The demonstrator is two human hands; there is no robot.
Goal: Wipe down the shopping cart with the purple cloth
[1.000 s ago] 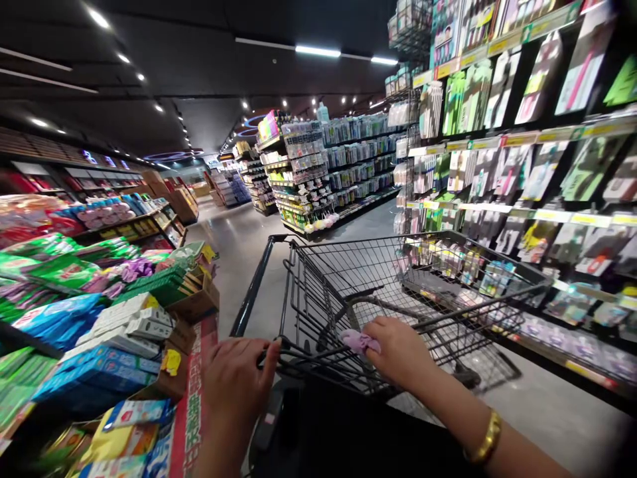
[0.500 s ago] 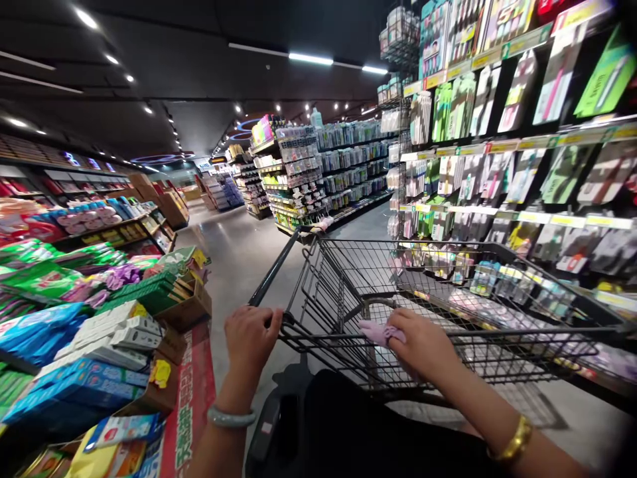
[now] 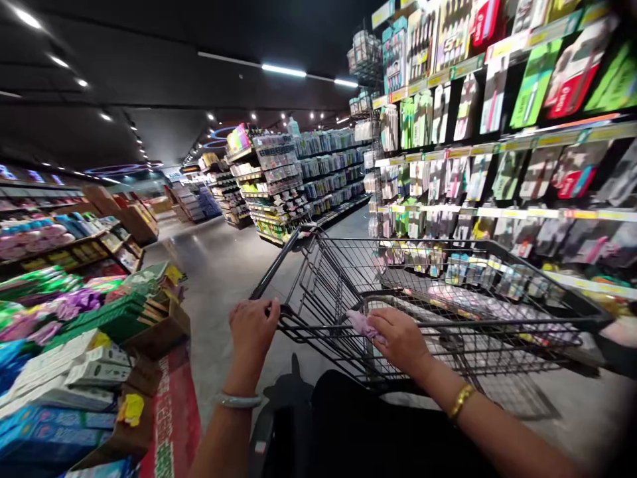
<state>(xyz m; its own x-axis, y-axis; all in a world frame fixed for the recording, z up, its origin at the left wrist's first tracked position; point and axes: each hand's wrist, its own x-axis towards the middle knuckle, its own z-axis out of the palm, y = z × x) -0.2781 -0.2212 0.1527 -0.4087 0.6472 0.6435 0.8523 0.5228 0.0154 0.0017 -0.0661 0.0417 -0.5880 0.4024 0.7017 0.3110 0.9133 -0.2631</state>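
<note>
My left hand point(image 3: 253, 332) is closed round the near end of the black handle point(image 3: 276, 265) of a shopping cart, with a pale bangle on the wrist. My right hand point(image 3: 401, 338) is closed on a bunched lilac cloth point(image 3: 362, 325), held at the near top rim of the wire basket point(image 3: 478, 325). The cloth appears to touch the rim; its far side is hidden by my fingers. A gold bracelet circles the right wrist. The cart stands sideways in front of me, and its basket wires show the floor through them.
To the right, a tall shelf rack point(image 3: 497, 146) hangs full of packaged goods close behind the cart. On the left, open cartons point(image 3: 159, 325) hold boxes and bagged goods. A grey floor aisle point(image 3: 209, 265) runs between, with more shelving point(image 3: 279, 172) farther back.
My view has turned to the right, so shelves and cartons sit farther left. My right hand and the lilac cloth have shifted left along the cart's rim. My left hand keeps its grip.
</note>
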